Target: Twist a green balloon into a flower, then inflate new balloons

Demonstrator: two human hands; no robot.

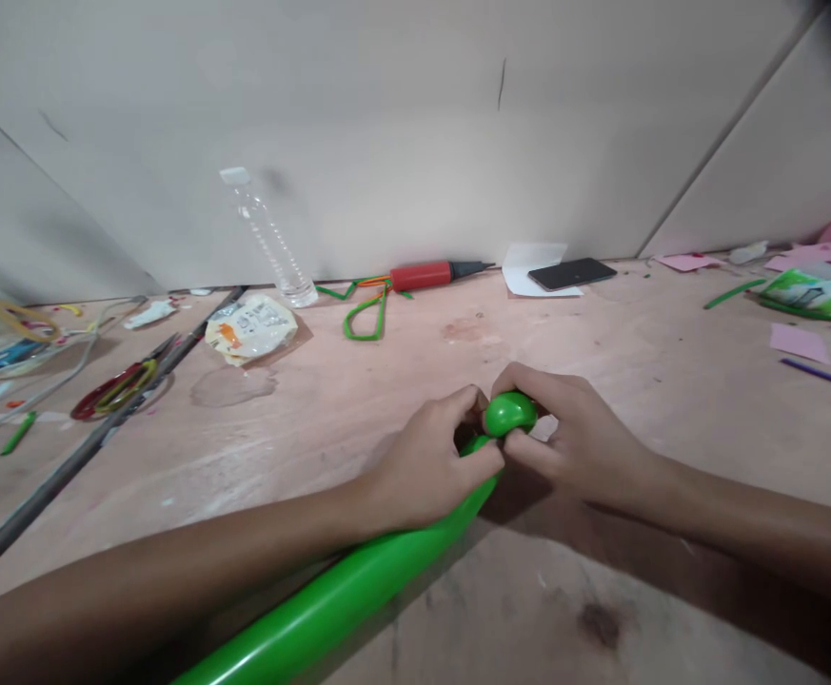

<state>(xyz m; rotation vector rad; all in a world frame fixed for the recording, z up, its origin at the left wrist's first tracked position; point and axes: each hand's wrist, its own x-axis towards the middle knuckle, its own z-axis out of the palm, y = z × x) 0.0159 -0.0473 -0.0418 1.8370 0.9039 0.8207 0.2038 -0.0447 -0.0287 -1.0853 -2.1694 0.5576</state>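
A long green balloon (358, 590), inflated and shiny, runs from the bottom edge up to both hands at the middle of the view. My left hand (433, 457) is closed round it near its far end, thumb and fingers pinching where it narrows. Just beyond that pinch a small round bulge of the same balloon sticks up. My right hand (564, 428) grips this bulge between thumb and index finger. The fingers hide how the balloon bends or twists between them.
By the wall stand a clear plastic bottle (272, 243), a crumpled packet (252, 328), a red balloon pump (422, 276) and a dark phone (573, 274) on white paper. Scissors (119, 388) lie left. Pink paper scraps (801, 342) and uninflated balloons (825, 375) lie right.
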